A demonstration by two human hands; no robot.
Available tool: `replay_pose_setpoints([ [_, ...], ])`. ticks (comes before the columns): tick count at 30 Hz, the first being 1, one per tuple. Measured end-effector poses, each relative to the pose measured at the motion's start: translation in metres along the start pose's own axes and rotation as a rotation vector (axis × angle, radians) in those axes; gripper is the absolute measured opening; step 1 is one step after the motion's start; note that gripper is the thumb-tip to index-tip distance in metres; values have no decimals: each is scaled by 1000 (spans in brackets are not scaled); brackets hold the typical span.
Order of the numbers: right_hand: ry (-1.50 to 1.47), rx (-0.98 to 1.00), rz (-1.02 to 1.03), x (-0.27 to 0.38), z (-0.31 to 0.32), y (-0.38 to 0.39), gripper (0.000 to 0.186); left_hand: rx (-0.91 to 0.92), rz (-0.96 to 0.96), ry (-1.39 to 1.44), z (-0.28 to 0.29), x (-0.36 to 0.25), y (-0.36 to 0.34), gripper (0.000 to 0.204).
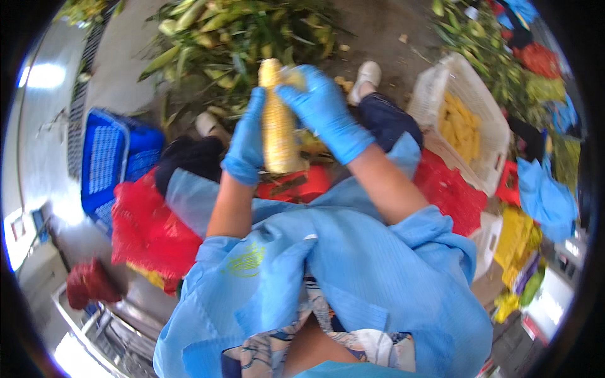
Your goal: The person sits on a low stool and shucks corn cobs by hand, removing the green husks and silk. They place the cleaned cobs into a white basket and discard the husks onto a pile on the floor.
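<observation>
The corn cob [278,132] is yellow, paler toward its bottom.

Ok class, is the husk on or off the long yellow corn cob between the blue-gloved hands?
Off on the visible side: bare kernel rows run along the yellow corn cob. Its hidden underside: cannot tell.

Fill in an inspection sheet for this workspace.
Surface: floor, littered with scraps.
Job's things: one husked corn cob in hand; more yellow cobs in a white crate at right.
Clutter: large husk pile ahead; red netting on both sides.
Hands: blue gloves on both; left hand grips the cob's side; right hand near its upper end, grip unclear.
Cables: nothing seen.
Surroundings: blue basket at left.
</observation>
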State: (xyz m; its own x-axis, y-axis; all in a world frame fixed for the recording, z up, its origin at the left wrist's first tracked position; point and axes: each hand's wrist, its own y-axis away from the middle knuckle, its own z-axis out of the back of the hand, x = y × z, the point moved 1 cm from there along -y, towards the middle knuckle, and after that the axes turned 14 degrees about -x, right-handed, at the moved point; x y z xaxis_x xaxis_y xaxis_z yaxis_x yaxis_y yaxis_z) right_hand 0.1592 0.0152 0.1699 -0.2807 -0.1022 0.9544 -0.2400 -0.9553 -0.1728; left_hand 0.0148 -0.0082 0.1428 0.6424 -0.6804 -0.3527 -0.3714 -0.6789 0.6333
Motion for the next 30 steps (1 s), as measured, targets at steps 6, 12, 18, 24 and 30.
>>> replay_pose_setpoints([
  [6, 39, 66, 67, 16, 49, 67, 29, -16, -383, 5, 35, -28, -19, 56],
  [12, -29, -695, -57, 144, 243, 70, 18, 195, 50, 208, 53, -30, -42, 52],
  [18, 253, -1140, 152, 202, 365, 144, 25, 186, 69, 205, 72, -6, -49, 56],
  [24, 510, -1204, -253, 111, 404, 176, 29, 121, 8, 90, 34, 8, -20, 55],
  [30, 1280, -88, -830, 33, 414, 223, 68, -166, -179, -336, 4, 18, -5, 52],
])
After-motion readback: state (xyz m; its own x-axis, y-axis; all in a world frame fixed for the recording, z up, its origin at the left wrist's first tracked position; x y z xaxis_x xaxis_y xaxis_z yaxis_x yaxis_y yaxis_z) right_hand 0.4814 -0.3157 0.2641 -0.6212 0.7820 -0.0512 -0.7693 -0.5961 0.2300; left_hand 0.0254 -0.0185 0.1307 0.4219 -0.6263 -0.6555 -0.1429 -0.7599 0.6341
